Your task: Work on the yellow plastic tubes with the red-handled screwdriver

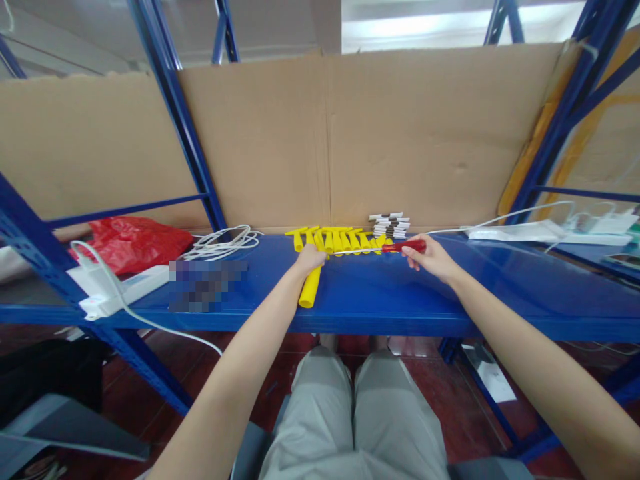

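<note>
My left hand [311, 257] is closed around the upper end of a yellow plastic tube [311, 288], whose wide round end points toward me over the blue shelf. My right hand [431, 259] grips the red handle of a screwdriver [404, 247]. Its long thin shaft runs left to the top of the tube by my left fingers; I cannot tell whether the tip touches or enters it. Behind my hands stands a row of several yellow T-shaped pieces [344, 240]. A stack of small white-and-dark pieces [391, 225] lies beyond the screwdriver.
On the left are a red plastic bag [135, 243], a coiled white cable [225, 241] and a white power strip [135, 285]. Cardboard [410, 133] walls off the back of the blue shelf [390, 303]. White cables and another power strip [590, 235] lie at the right.
</note>
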`<state>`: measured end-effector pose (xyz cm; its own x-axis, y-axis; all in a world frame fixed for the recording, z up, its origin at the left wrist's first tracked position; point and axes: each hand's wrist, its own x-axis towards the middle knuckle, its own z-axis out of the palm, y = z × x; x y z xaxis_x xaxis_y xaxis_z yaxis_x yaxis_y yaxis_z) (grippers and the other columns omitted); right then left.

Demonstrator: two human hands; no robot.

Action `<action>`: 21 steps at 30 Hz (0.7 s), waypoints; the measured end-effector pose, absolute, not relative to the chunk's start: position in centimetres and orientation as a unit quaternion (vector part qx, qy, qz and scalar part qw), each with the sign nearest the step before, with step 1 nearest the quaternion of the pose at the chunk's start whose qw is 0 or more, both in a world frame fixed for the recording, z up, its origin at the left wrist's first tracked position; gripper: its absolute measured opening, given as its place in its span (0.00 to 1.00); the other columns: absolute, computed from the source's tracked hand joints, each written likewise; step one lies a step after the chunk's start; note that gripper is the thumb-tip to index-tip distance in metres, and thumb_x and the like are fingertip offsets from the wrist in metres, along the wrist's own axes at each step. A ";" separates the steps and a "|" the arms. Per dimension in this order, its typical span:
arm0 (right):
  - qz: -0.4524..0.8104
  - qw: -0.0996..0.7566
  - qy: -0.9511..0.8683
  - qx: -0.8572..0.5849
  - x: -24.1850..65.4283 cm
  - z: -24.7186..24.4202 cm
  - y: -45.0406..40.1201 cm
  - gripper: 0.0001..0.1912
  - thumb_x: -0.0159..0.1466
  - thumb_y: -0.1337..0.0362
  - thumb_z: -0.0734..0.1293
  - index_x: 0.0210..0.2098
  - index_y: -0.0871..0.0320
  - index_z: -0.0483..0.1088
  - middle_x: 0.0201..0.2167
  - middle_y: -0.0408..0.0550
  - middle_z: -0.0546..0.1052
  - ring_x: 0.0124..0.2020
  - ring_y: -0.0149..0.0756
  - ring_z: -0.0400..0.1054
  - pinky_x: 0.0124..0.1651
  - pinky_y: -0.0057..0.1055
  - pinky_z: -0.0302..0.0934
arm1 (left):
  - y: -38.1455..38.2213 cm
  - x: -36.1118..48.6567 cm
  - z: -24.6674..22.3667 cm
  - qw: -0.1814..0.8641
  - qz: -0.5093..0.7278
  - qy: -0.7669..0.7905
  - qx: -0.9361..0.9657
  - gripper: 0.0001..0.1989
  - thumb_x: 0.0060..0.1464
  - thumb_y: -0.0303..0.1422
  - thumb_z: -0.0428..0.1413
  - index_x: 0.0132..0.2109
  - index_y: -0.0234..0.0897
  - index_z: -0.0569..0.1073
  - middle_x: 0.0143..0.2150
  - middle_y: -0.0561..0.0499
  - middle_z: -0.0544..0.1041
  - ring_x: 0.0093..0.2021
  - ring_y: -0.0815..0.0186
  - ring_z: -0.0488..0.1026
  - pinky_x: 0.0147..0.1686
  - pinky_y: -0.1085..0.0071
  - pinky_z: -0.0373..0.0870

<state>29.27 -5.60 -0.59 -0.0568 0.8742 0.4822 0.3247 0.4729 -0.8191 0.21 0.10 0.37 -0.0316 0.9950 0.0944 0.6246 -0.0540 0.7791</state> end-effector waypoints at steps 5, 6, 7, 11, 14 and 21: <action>0.254 0.521 -0.656 -0.483 29.4 -0.5 -5.5 0.30 0.52 0.34 0.68 0.27 0.56 0.62 0.16 0.42 0.70 0.13 0.26 0.59 0.13 0.25 0.51 | -0.4 0.4 0.5 0.239 0.316 0.632 0.666 0.06 0.48 0.22 0.53 0.30 0.27 0.75 0.26 0.43 0.76 0.26 0.65 0.72 0.30 0.72 0.68; 0.264 0.525 -0.652 -0.479 29.4 -0.4 -5.5 0.30 0.52 0.35 0.68 0.30 0.56 0.62 0.18 0.42 0.71 0.13 0.26 0.60 0.13 0.25 0.52 | -0.5 0.4 0.6 0.230 0.308 0.635 0.670 0.06 0.48 0.22 0.53 0.30 0.27 0.75 0.27 0.41 0.77 0.28 0.63 0.73 0.31 0.72 0.68; 0.273 0.529 -0.651 -0.471 29.4 -0.4 -5.5 0.30 0.51 0.36 0.70 0.32 0.55 0.62 0.19 0.41 0.72 0.14 0.27 0.61 0.14 0.25 0.53 | -0.7 0.4 0.7 0.221 0.300 0.637 0.675 0.06 0.48 0.22 0.53 0.30 0.27 0.76 0.28 0.40 0.78 0.30 0.62 0.75 0.32 0.72 0.68; 0.291 0.528 -0.668 -0.436 29.2 -0.5 -5.7 0.32 0.47 0.38 0.74 0.36 0.54 0.59 0.19 0.38 0.71 0.17 0.28 0.63 0.17 0.25 0.57 | -1.4 0.5 1.3 0.189 0.269 0.652 0.683 0.07 0.50 0.23 0.53 0.33 0.25 0.77 0.33 0.37 0.80 0.36 0.59 0.77 0.33 0.73 0.69; 0.270 0.529 -0.667 -0.449 29.2 -0.4 -5.8 0.31 0.47 0.38 0.73 0.33 0.55 0.61 0.18 0.40 0.71 0.16 0.27 0.62 0.18 0.25 0.57 | -1.8 0.6 1.6 0.176 0.264 0.655 0.686 0.08 0.51 0.23 0.53 0.34 0.24 0.77 0.35 0.36 0.80 0.37 0.58 0.78 0.32 0.73 0.69; 0.245 0.519 -0.644 -0.506 28.9 -0.2 -5.9 0.31 0.50 0.33 0.68 0.25 0.56 0.62 0.14 0.42 0.68 0.11 0.25 0.57 0.13 0.25 0.49 | -2.1 0.8 1.7 0.196 0.274 0.643 0.688 0.09 0.51 0.21 0.52 0.34 0.23 0.77 0.33 0.37 0.80 0.36 0.59 0.78 0.34 0.72 0.70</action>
